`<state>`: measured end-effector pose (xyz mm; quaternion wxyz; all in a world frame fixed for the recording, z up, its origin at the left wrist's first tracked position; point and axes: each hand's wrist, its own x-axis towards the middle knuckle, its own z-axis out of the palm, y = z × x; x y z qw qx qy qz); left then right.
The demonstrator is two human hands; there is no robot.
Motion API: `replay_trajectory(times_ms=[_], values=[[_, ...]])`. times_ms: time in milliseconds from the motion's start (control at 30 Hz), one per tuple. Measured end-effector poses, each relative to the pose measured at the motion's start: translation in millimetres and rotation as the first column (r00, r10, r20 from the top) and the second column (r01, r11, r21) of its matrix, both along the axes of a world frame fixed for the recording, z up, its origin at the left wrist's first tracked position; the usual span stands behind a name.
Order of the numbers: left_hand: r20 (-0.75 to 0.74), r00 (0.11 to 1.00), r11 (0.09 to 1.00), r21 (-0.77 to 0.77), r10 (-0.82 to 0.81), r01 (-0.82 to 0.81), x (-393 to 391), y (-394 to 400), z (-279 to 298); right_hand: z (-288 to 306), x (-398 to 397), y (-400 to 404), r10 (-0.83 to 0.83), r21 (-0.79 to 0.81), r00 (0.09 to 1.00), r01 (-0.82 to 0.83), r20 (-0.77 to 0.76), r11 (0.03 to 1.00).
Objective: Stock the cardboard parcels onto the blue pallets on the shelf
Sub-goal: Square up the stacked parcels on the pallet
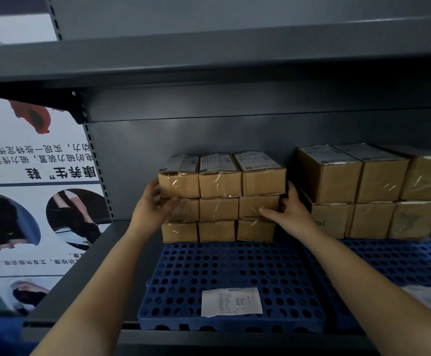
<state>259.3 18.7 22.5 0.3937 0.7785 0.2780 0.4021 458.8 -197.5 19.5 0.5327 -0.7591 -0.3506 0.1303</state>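
Observation:
A stack of small cardboard parcels point(219, 201), three wide and three high, stands at the back of the left blue pallet point(224, 273). My left hand point(150, 209) holds the stack's left end, thumb across the front of the middle-row parcel and fingers round its side. My right hand point(286, 211) holds the right end the same way, thumb on the front of the middle-right parcel. A second stack of larger parcels point(371, 191), two high, sits on the right blue pallet point(399, 260).
A white paper label point(231, 301) lies on the left pallet's front; another paper point(430, 296) lies on the right pallet. The grey shelf above point(209, 57) overhangs the bay. A poster point(29, 191) stands left of the shelf upright.

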Motion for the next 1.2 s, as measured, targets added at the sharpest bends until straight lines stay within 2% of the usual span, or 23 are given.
replay_trajectory(times_ms=[167,400,800,1200], values=[[0.0,1.0,1.0,0.022,0.017,-0.017,4.6,0.6,3.0,5.6,1.9,-4.0,0.016,0.122,0.999,-0.019,0.027,0.992],[-0.018,0.998,0.997,0.054,0.058,-0.057,8.8,1.3,9.0,3.7,4.0,0.5,0.044,0.159,0.998,-0.037,-0.04,0.987],[-0.019,0.997,0.996,0.04,0.08,-0.079,1.3,10.6,8.3,-0.8,-3.9,10.2,0.06,0.127,0.996,-0.051,-0.073,0.991],[0.009,0.999,0.999,0.007,0.034,-0.034,-2.7,8.5,8.9,7.0,-6.7,7.9,0.036,0.071,0.999,-0.038,0.03,0.997]])
